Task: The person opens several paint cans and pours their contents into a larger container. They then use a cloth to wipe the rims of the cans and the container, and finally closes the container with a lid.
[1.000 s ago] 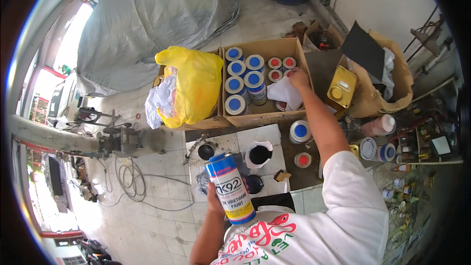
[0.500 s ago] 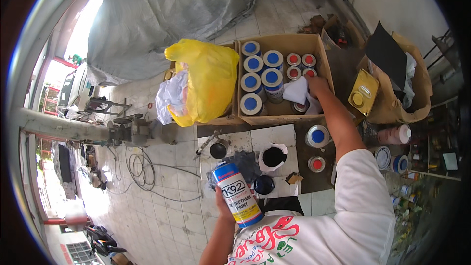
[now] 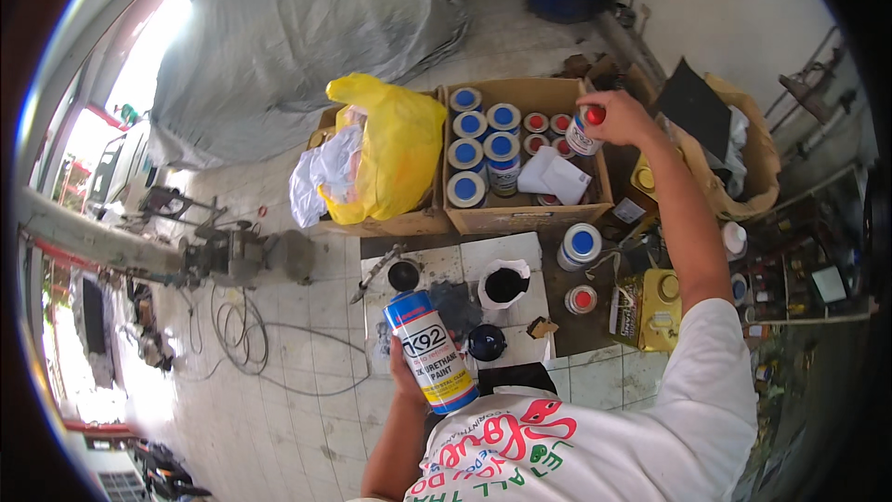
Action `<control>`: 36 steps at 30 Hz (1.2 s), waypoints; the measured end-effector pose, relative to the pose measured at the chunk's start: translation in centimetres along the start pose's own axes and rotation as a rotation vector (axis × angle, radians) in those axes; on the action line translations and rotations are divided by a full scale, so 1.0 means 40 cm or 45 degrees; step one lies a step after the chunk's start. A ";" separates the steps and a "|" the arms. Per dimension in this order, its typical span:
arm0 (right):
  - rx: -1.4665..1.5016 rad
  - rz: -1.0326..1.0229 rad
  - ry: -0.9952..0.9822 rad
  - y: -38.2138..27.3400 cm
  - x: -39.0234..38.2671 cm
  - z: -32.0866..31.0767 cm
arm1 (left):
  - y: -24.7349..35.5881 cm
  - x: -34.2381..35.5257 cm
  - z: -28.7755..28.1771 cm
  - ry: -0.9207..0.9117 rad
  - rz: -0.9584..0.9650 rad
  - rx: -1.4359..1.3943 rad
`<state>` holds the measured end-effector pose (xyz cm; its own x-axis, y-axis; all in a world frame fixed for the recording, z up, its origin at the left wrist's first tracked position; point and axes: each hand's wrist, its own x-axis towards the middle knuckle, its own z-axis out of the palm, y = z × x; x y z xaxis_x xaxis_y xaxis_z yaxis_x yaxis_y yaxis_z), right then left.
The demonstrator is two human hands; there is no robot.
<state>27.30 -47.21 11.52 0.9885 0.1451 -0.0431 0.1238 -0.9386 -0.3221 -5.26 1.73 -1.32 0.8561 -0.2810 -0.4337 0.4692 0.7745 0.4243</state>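
Low in front of my shirt, my left hand is wrapped round a tall blue, white and yellow paint can, tilted a little. My right hand reaches to the far right and grips a small can with a red cap by its top, raised over the right side of a cardboard box. Inside that box stand several blue-capped cans on the left and several small red-capped cans on the right. Folded white paper lies over some of the small ones.
Left of the box bulges a yellow plastic bag. Nearer, a stained white board bears dark cups and a spray gun. To its right stand a blue-capped can, a small red-capped can and a gold tin. A hose loops across the floor.
My right hand has risen out of the box, lifting a small red-capped can. The white paper now lies free in the box. My left hand still holds the paint can.
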 end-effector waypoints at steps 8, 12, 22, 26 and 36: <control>3.154 -0.362 -0.294 -0.358 -0.305 0.277 | 0.052 0.050 -0.022 -0.316 -0.254 -0.066; 3.449 -0.088 -0.392 -0.609 -0.495 0.463 | 0.123 0.025 -0.051 -0.424 -0.397 -0.141; 3.563 -0.025 -0.357 -0.897 -0.719 0.647 | 0.280 -0.026 -0.174 -0.517 -0.514 -0.014; 3.483 0.054 -0.240 -0.953 -0.752 0.682 | 0.300 -0.043 -0.210 -0.558 -0.571 0.054; 3.374 0.199 0.075 -0.880 -0.798 0.743 | 0.323 -0.115 -0.241 -0.654 -0.597 0.312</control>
<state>-11.20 -9.48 -3.88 0.9809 0.1104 -0.1602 -0.1361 0.9778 -0.1595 -5.24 18.48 -1.49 0.5190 -0.8282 -0.2114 0.7943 0.3759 0.4773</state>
